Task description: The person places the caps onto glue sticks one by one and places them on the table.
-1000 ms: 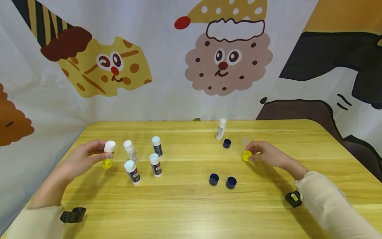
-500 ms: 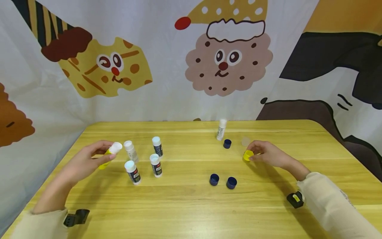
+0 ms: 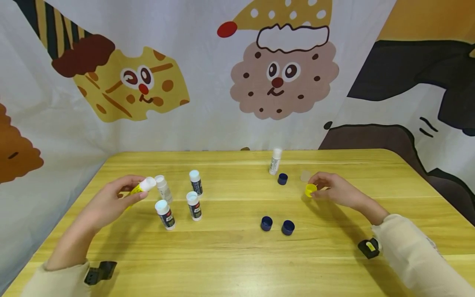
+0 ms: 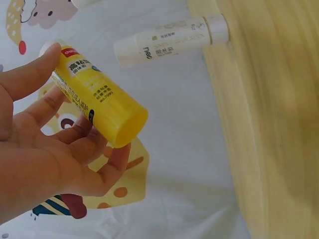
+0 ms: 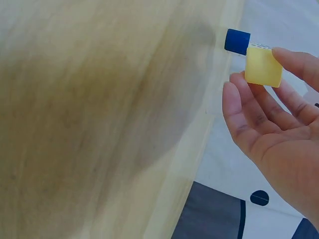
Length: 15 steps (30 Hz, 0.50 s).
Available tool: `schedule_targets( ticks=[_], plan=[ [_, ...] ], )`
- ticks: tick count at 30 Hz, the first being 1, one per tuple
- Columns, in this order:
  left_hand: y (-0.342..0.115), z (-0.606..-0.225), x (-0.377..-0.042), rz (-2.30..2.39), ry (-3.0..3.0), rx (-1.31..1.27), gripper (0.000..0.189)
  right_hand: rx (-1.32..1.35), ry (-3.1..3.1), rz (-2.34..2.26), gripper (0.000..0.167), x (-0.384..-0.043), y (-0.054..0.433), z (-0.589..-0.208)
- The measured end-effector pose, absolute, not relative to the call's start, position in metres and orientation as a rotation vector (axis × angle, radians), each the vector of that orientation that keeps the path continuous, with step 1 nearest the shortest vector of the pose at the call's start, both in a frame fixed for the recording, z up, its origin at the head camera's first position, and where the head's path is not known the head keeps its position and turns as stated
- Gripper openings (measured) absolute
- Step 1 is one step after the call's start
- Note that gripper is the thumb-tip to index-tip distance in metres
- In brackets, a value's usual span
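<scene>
My left hand (image 3: pixel 108 202) grips a yellow glue stick (image 4: pixel 94 94) above the left of the table. It is tilted, its white uncapped end (image 3: pixel 148 183) pointing up and right. Just beyond it an uncapped white glue stick (image 3: pixel 163 189) stands upright. Over on the right, my right hand (image 3: pixel 335 189) pinches a yellow cap (image 5: pixel 263 67) between thumb and fingers, a little above the wood. Behind that cap in the right wrist view shows a dark blue cap (image 5: pixel 237 41). A pale translucent disc (image 3: pixel 305 176) lies close to my right fingers.
Dark-labelled glue sticks (image 3: pixel 194 206) stand uncapped at left centre. Several dark blue caps lie right of centre, one (image 3: pixel 288 227) nearer the front. A capped-looking white glue stick (image 3: pixel 275 161) stands near the back edge of the wooden table (image 3: pixel 237 255). A printed cloth (image 3: pixel 208 103) hangs behind.
The yellow glue stick has gone from upright to tilted, its white end swinging right, as my left hand shifted slightly right. My right hand has lifted the yellow cap slightly, moving a little right.
</scene>
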<state>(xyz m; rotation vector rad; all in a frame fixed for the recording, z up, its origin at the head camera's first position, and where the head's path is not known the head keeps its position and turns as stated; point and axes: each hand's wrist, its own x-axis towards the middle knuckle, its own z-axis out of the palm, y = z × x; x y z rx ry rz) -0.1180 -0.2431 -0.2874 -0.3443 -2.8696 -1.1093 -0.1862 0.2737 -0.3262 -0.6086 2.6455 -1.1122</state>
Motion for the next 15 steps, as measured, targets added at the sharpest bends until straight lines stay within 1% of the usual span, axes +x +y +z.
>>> schedule_targets(
  ticks=[5, 15],
  plan=[
    [-0.238, -0.284, -0.117, -1.048, -2.863, -0.349, 0.03, -0.615, 2.69, -1.081, 0.028, -0.183, 0.274, -0.321],
    [-0.228, -0.278, -0.117, -1.009, -2.859, -0.333, 0.034, -0.649, 2.701, -1.107, 0.033, -0.181, 0.27, -0.315]
  ],
)
